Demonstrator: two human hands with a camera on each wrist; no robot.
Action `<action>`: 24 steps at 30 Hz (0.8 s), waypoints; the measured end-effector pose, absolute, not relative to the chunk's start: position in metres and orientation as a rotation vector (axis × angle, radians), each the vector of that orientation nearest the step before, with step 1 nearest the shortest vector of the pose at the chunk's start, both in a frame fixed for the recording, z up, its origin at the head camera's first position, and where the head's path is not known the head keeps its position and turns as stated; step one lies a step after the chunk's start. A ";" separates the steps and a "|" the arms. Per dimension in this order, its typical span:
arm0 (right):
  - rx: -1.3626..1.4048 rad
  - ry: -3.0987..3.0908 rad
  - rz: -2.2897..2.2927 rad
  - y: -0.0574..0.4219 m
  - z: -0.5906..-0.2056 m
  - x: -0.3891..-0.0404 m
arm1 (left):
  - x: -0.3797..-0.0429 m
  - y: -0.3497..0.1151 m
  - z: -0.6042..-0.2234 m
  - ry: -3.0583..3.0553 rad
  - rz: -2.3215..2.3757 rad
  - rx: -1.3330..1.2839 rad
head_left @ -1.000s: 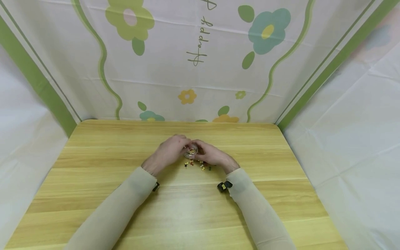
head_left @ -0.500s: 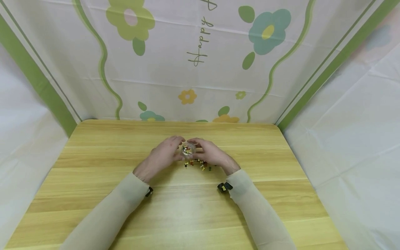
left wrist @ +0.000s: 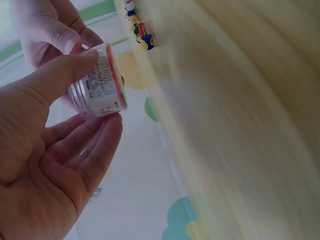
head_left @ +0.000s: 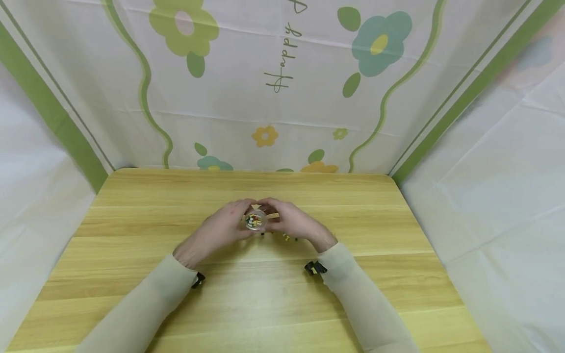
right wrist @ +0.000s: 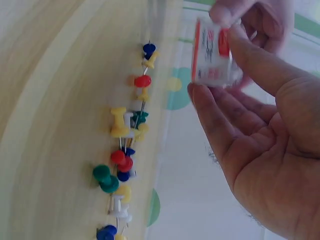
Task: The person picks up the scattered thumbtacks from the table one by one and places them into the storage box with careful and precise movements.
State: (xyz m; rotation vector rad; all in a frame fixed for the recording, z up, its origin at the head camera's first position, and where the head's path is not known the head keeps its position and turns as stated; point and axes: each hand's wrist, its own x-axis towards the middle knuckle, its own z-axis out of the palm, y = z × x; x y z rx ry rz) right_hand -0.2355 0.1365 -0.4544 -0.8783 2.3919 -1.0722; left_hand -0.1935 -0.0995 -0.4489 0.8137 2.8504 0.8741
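While opposite, hands (head_left: pixel 217 226) (head_left: pixel 296 223) around jar (left wrist: pixel 104 86)

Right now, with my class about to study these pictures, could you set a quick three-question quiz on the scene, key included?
1. What do the left hand and right hand hold between them?
2. True or false: the loose pushpins on the table are all one colour.
3. Fill the gap: the backdrop bears the word ____.

Key:
1. A small jar.
2. False: red, green, blue, yellow and white show.
3. Happy.
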 end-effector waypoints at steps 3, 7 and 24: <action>-0.917 2.465 -0.978 0.139 -0.451 -0.237 | -0.189 -0.106 -0.451 2.849 0.822 0.798; -1.010 2.638 -0.711 0.144 -0.448 -0.238 | -0.182 -0.115 -0.457 2.862 0.708 0.833; -1.370 2.782 -0.059 0.137 -0.457 -0.225 | -0.175 -0.130 -0.466 2.756 0.699 0.852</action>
